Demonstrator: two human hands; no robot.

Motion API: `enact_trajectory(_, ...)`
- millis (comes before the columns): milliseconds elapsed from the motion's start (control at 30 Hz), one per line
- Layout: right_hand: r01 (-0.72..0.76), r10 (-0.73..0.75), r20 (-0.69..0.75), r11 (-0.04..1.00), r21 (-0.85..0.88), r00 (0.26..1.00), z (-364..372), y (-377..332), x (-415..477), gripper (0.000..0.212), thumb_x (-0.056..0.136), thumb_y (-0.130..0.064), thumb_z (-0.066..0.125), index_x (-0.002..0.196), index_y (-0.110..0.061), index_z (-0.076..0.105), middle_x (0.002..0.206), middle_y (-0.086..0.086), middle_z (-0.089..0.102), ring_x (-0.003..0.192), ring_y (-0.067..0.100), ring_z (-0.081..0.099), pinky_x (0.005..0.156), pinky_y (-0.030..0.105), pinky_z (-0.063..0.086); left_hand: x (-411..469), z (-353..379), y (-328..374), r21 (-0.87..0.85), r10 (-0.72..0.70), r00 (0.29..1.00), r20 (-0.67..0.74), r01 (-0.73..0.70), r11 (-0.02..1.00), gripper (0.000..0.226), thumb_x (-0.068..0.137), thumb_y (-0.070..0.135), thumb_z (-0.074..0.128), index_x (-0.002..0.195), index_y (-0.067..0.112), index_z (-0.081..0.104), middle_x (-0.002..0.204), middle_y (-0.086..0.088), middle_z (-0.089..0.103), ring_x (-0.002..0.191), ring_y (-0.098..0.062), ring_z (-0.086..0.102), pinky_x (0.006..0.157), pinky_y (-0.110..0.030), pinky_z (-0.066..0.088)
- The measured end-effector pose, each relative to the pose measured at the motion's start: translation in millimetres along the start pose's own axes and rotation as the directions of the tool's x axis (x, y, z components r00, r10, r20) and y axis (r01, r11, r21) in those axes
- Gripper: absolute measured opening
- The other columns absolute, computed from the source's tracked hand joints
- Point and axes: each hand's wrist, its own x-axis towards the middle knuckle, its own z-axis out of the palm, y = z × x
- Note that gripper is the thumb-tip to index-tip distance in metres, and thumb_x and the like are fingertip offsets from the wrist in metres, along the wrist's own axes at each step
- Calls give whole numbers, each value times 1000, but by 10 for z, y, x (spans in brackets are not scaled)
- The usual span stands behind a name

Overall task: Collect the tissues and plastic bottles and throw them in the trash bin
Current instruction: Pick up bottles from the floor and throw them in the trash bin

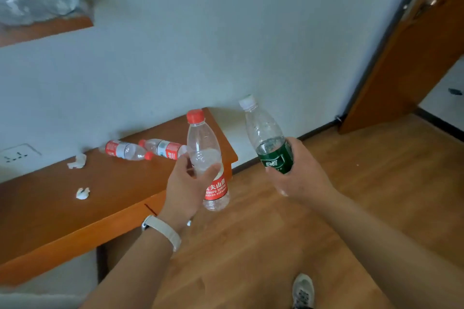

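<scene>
My left hand (187,187) grips a clear bottle with a red cap and red label (204,148), held upright above the desk's right end. In my right hand (298,169) is a clear bottle with a white cap and green label (266,133), upright over the floor. Two more red-label bottles lie on their sides on the wooden desk (50,213) near the wall: one (125,150) at left, one (163,148) at right. Two crumpled white tissues rest on the desk, one (77,161) near the wall and one (82,193) closer to me. No trash bin shows.
A white wall with a power socket (17,154) runs behind the desk. A wooden shelf (37,30) at upper left carries a plastic bag. A wooden door (411,52) stands open at right. My shoe (303,291) is on the wood floor.
</scene>
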Motion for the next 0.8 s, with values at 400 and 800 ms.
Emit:
enact_trajectory(400,-221,220,-305,975,31,927,-1976,1741,142,59,72,-45,71,123,-41,41,109,-20,56,94,1,59,79,31,55,513,2737,1158,69,187,907,378,-229,971,43,80,37,76,118,28,57,105,14,68,91,-6,66,70,-20,50)
enact_trajectory(800,-410,394,-527,907,91,753,-2978,2581,77,59,74,-44,69,125,-41,38,110,-21,53,95,1,56,77,27,48,632,4461,1873,51,302,725,619,-421,906,47,83,40,72,122,28,49,113,9,61,94,-13,63,76,-21,51)
